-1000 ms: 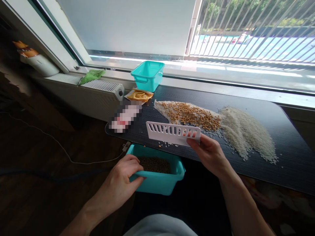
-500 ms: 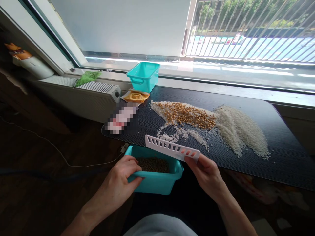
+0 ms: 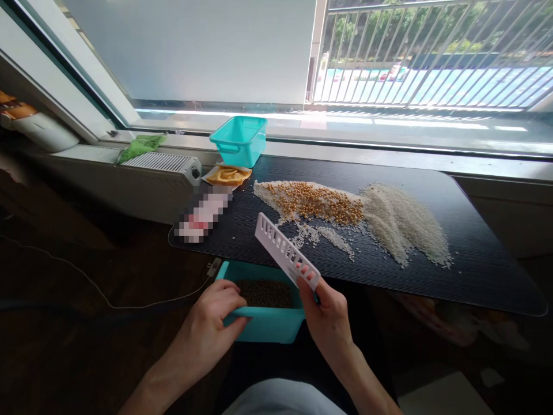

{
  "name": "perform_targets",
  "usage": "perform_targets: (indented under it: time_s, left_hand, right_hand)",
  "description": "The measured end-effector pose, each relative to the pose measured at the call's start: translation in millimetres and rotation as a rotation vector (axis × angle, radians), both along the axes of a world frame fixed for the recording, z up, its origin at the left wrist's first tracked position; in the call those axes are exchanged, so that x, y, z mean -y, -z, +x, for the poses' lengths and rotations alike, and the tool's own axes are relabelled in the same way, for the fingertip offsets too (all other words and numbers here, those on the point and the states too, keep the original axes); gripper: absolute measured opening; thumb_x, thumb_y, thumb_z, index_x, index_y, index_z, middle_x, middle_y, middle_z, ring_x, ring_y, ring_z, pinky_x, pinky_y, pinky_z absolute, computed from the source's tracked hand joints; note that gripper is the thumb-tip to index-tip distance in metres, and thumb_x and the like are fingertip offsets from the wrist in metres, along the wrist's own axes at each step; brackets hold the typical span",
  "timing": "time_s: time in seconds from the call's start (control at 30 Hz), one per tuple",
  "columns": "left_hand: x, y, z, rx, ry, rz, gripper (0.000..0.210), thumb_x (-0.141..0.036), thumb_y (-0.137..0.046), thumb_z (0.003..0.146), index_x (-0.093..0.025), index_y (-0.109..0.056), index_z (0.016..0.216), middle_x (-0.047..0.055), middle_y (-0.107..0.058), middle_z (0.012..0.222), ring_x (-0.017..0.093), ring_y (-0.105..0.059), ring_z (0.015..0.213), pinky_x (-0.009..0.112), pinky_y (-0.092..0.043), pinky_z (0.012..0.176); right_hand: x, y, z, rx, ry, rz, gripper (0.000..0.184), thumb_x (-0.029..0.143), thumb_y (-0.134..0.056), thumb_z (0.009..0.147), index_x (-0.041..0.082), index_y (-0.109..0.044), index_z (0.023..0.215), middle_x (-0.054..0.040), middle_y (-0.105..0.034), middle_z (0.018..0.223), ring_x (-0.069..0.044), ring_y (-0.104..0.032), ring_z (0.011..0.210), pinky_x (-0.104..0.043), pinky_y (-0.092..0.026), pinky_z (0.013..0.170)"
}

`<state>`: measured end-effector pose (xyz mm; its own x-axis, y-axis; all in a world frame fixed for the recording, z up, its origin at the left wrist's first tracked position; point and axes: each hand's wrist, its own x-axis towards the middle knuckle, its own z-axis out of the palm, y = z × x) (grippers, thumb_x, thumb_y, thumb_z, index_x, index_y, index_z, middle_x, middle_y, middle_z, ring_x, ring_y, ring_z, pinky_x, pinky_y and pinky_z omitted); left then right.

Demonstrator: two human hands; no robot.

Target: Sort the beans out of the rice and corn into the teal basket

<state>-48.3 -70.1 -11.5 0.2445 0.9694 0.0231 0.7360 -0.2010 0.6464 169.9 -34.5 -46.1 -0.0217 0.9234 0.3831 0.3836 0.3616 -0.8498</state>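
Note:
My left hand (image 3: 222, 311) grips the near left rim of a turquoise plastic bin (image 3: 270, 325), thumb outside and fingers over the edge. Inside the bin lies a layer of small brownish grains (image 3: 265, 293); the bin sits against the table's front edge. Between the thumb and fingers of my right hand (image 3: 328, 311) is a flat white plastic strip with a row of slots (image 3: 280, 245). The strip slants up to the left, above the bin's right side. Beyond it, yellow-brown beans (image 3: 319, 202) lie on a spread of white rice (image 3: 412, 222) on the dark table (image 3: 488, 259).
Another turquoise bin (image 3: 242, 141) stands at the back left by the window. Close to it lie a folded yellow cloth (image 3: 228, 174) and a blurred pinkish item (image 3: 205, 216). On the left are a radiator (image 3: 159, 178) with a green cloth (image 3: 142, 147) and a white cable (image 3: 86, 276).
My right hand has moved left and turned the slotted strip to a steeper slant, its far end higher. My left hand keeps its grip on the bin. The camera view has shifted slightly.

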Motion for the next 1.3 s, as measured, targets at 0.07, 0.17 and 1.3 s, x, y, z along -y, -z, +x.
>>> perform_targets:
  time_s: [0.07,0.17,1.3]
  left_hand:
    - [0,-0.1,3,-0.006,0.018,0.002,0.016,-0.01,-0.055,0.082,-0.02,-0.065,0.073,0.004,-0.067,0.081,0.023,-0.061,0.096,0.035,-0.053,0.082]
    - [0,-0.2,9,-0.004,0.04,-0.003,0.017,-0.01,-0.054,0.082,-0.02,-0.064,0.073,0.004,-0.067,0.082,0.023,-0.061,0.096,0.035,-0.052,0.082]
    - [-3,-14.5,78,0.058,0.15,-0.177,0.018,-0.008,-0.053,0.08,-0.022,-0.06,0.073,0.003,-0.065,0.079,0.025,-0.059,0.104,0.033,-0.053,0.085]
  right_hand:
    - [1,1.6,11,0.016,0.104,0.015,0.028,0.021,-0.056,0.091,0.023,-0.073,0.113,-0.0051,-0.078,0.105,-0.024,-0.076,0.087,-0.032,-0.062,0.079]
    - [0,3.2,29,0.022,0.242,0.021,0.024,0.024,-0.059,0.089,0.022,-0.074,0.108,-0.0051,-0.079,0.1,-0.024,-0.077,0.084,-0.031,-0.062,0.075]
    - [-30,9.0,149,0.125,0.479,0.051,0.023,0.032,-0.061,0.088,0.02,-0.073,0.104,-0.007,-0.079,0.094,-0.025,-0.075,0.081,-0.033,-0.059,0.073]
